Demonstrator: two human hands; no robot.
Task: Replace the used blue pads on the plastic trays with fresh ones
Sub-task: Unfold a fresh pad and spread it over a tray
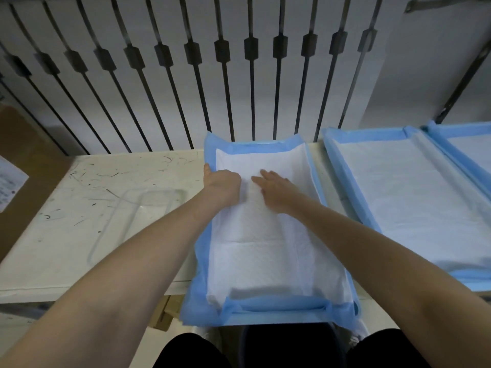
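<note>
A fresh pad (268, 251), white in the middle with a blue border, lies spread over a tray in front of me, its blue edges folded up along the sides. My left hand (221, 181) presses down on the pad's far left part, fingers bent under, thumb near the blue edge. My right hand (273, 188) lies flat on the white middle, fingers stretched toward the far end. The tray beneath is hidden by the pad. An empty clear plastic tray (138, 216) sits on the table to the left.
Two more pad-lined trays stand to the right, one (409, 197) beside mine and another (470, 147) at the far right edge. The scuffed white table (79, 261) ends near my knees. A barred railing (223, 75) runs behind. A cardboard box (24, 166) stands left.
</note>
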